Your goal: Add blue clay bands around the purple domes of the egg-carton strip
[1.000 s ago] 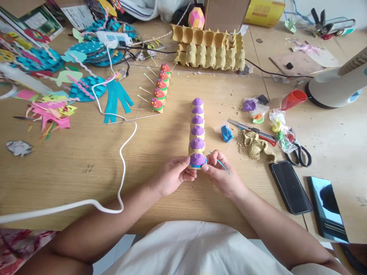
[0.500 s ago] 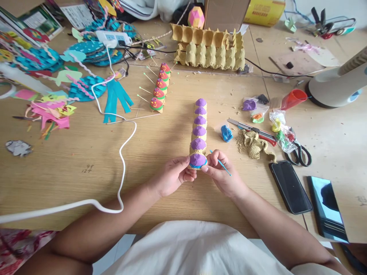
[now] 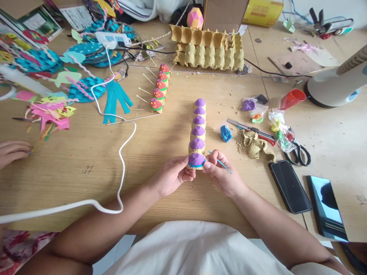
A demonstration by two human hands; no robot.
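An egg-carton strip (image 3: pixel 197 131) with purple-covered bumps lies lengthwise away from me. Along the base of its nearest bump runs a blue clay band (image 3: pixel 196 165). My left hand (image 3: pixel 172 173) pinches the near end from the left. On the right side, my right hand (image 3: pixel 225 173) has its thumb against the blue band, and a thin blue stick (image 3: pixel 220 162) is held between its fingers. A lump of blue clay (image 3: pixel 226 133) on plastic lies right of the strip. Farther off stands a red and green decorated strip (image 3: pixel 159 88).
Right of my hands are a utility knife (image 3: pixel 252 131), scissors (image 3: pixel 298 154) and two phones (image 3: pixel 290 187). A white cable (image 3: pixel 123 152) crosses the left side. Egg cartons (image 3: pixel 210 55) lie at the back. Another person's hand (image 3: pixel 14 152) rests at the left edge.
Another person's hand has come in at the left edge, and the fish-shaped paper piece there is no longer visible. My right thumb has shifted slightly at the blue band.
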